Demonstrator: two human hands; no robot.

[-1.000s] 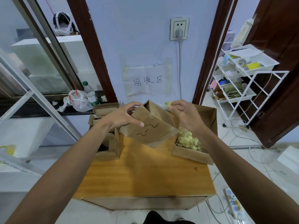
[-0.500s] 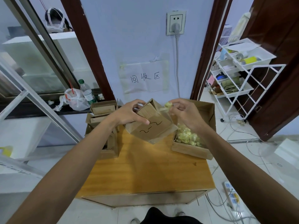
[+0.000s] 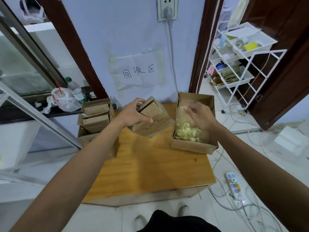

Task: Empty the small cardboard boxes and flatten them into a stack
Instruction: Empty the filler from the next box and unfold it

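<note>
My left hand (image 3: 133, 113) grips a small cardboard box (image 3: 154, 120) with a wavy black line on its side, tilted above the back of the wooden table (image 3: 150, 164). Its top is open. My right hand (image 3: 199, 117) hovers over a larger open cardboard box (image 3: 194, 145) on the table's right side, fingers loosely spread and blurred; whether it holds anything I cannot tell. That larger box holds a heap of small yellow wrapped pieces (image 3: 186, 132). Several more small boxes (image 3: 95, 117) sit stacked at the table's left edge.
The blue wall with a paper sign (image 3: 138, 71) stands right behind the table. A white wire shelf cart (image 3: 237, 61) stands in the doorway at right. A power strip (image 3: 233, 184) and loose cables lie on the floor at right. A plastic bottle (image 3: 76, 91) and bag sit on the left ledge.
My right hand left the small box's opening and moved right, over the larger box. The yellow piece it pinched is no longer seen. The small box dropped lower in my left hand.
</note>
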